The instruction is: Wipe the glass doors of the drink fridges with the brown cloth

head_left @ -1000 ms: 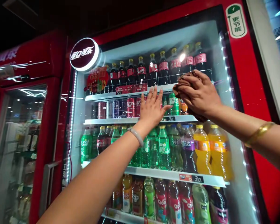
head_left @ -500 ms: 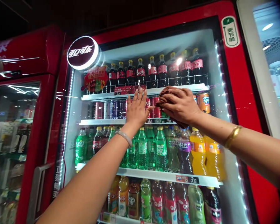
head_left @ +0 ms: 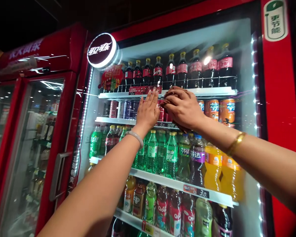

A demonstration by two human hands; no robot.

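My left hand point(head_left: 148, 112) lies flat with its fingers extended on the glass door point(head_left: 197, 38) of a red drinks cooler, and it holds nothing. Close on its right, my right hand point(head_left: 186, 108) is bent over a bunched dark brown cloth point(head_left: 170, 92), which it presses to the same glass. The palm side of that hand is hidden, and part of the cloth shows below the fingers. Behind the glass, cola bottles point(head_left: 158, 73) stand on the top shelf. Red cans on the shelf beneath are partly covered by my hands.
Green bottles point(head_left: 152, 151) and orange bottles point(head_left: 212, 168) fill the middle shelf point(head_left: 167, 179), with more drinks lower down. A round lit sign point(head_left: 102, 51) sticks out at the door's upper left. Another red cooler point(head_left: 72, 49) with a metal handle point(head_left: 57, 176) stands at left.
The view has swung so the left cooler shows more. My right hand with the cloth has moved left across the glass, nearer my left hand, which stays flat on the door.
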